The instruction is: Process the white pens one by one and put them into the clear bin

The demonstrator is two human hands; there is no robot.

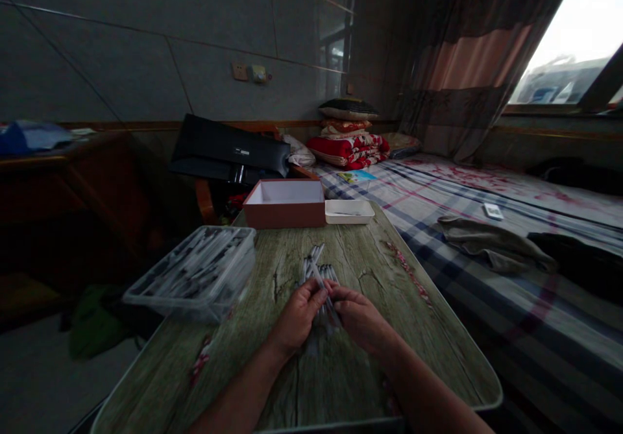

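Note:
Both hands meet over the middle of the table (277, 252). My left hand (298, 317) pinches a slim, clear, pen-like tube (317, 273) between thumb and fingers. My right hand (359, 317) is closed against the same tube, its fingertips close to the left thumb. Beneath and just beyond the fingers lies a small pile of similar tubes (331, 272), partly hidden by the hands. To the left, a clear plastic bin (214, 304) is filled with many more such tubes, some with dark parts.
A brown open box (285, 215) and a shallow white tray (349, 219) holding something thin stand at the table's far edge. Behind them a black monitor (228, 152) leans tilted on a chair. A bed (413, 194) with folded bedding (348, 150) borders the right side.

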